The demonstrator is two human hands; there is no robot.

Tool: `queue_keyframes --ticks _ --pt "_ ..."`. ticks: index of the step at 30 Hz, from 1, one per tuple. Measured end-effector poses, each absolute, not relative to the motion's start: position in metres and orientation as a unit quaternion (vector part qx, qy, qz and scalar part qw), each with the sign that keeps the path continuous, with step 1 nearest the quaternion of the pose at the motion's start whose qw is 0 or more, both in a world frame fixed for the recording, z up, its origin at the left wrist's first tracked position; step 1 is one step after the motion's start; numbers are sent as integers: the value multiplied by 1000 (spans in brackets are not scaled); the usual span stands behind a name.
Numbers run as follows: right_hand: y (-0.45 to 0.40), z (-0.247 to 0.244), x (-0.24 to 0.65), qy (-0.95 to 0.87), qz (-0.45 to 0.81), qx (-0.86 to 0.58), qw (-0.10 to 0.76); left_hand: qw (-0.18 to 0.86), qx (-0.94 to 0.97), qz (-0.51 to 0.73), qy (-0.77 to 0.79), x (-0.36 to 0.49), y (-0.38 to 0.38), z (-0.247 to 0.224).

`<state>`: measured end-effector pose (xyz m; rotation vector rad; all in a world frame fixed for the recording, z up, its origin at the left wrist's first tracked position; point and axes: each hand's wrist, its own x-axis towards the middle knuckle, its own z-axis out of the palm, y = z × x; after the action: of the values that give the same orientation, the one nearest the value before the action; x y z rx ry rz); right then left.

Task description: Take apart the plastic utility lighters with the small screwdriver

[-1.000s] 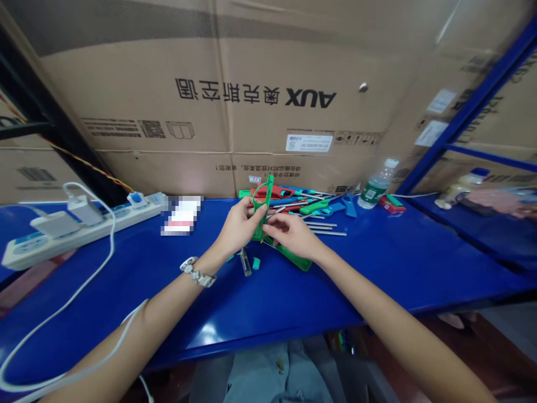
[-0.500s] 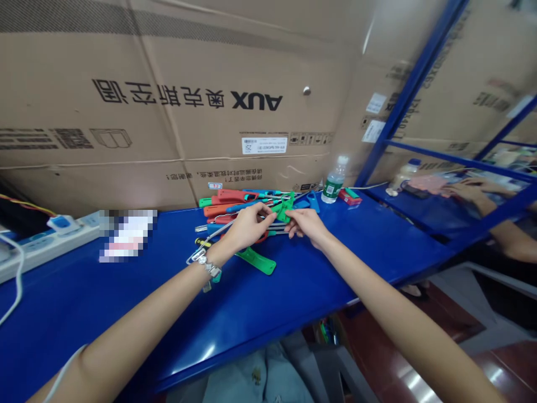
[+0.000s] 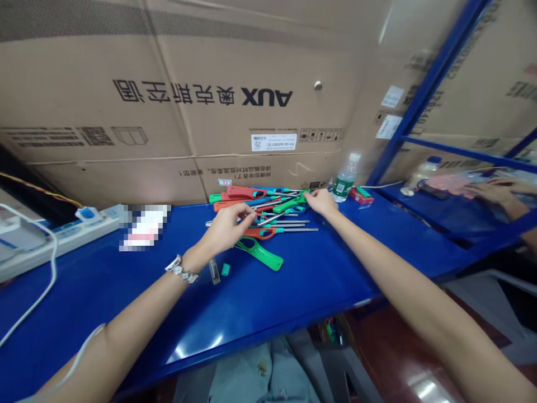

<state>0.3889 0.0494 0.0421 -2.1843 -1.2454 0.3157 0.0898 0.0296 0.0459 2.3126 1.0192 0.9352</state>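
One green lighter [image 3: 289, 205] lies near the table's [image 3: 331, 271] back edge; the right hand [image 3: 322, 202] touches it, the left hand [image 3: 230, 226] curls its fingers; whether either grips, I can't tell.

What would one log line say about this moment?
left hand: by lighters | right hand: at green handle | green shell: on table | bottle: upright

From the lower corners we stretch both arms [image 3: 140, 322] inward, our left hand [image 3: 229, 225] near centre with thumb and fingertips close together, our right hand [image 3: 322, 202] slightly higher, fingers bent.
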Motion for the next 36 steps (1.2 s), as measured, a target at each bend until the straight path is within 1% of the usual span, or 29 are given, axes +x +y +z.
queue_keyframes --ticks 2,4,5,7,9,12,14,17,20,23,26,30,34,36 --pt "32 39 376 -481 86 -819 301 218 820 351 396 73 27 46" --pt "7 35 354 -557 57 -773 297 216 811 351 414 58 24 44" --pt "-7 33 341 -607 68 -736 293 215 812 348 416 51 22 42" --pt "-35 29 314 -693 81 -669 256 211 822 340 405 43 20 40" --pt "-55 27 290 -764 63 -610 202 204 832 335 392 37 19 40" --pt "-64 26 270 -793 29 -591 149 192 838 335 386 31 18 42" --pt "-62 27 266 -792 27 -594 137 180 840 338 385 23 16 43" --pt "-56 26 268 -772 49 -610 172 167 843 344 378 7 10 42" --pt "-53 22 274 -737 96 -619 253 161 852 344 361 -4 1 39" --pt "-49 17 281 -693 167 -620 328 159 867 323 346 6 -3 38" --pt "-42 15 287 -640 204 -639 375 198 870 296 342 44 5 39" --pt "-33 17 298 -590 194 -673 403 253 884 276 281 115 27 44" --pt "-19 22 318 -556 220 -675 433 216 903 243 282 170 44 50" --pt "-10 26 333 -544 223 -688 425 159 914 220 303 185 52 54"
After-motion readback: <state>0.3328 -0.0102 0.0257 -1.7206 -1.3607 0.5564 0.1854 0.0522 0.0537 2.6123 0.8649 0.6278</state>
